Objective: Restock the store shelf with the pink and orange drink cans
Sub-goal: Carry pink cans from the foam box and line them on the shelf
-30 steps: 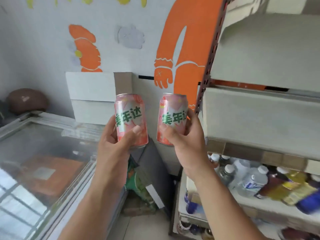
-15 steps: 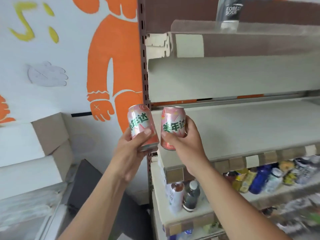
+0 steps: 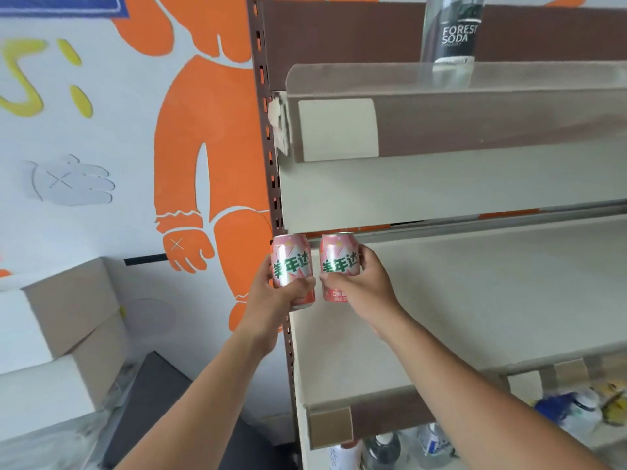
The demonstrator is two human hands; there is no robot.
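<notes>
1. Pink with green lettering, the left can [image 3: 292, 266] stands upright in our left hand [image 3: 268, 303], with the thumb across its front and the fingers curled behind.
2. Our right hand [image 3: 364, 288] clamps the right can [image 3: 339, 262] the same way.
3. We hold the two cans side by side, just apart, in the air at the left end of the bare middle shelf [image 3: 475, 300].
4. The left can overlaps the brown upright post [image 3: 271, 164].
5. A Forest Soda bottle [image 3: 453, 39] stands on the upper shelf [image 3: 475, 123].
6. Below, the blurred shapes are probably drink bottles [image 3: 431, 442].
7. Cardboard boxes [image 3: 68, 300] are stacked at the left.
</notes>
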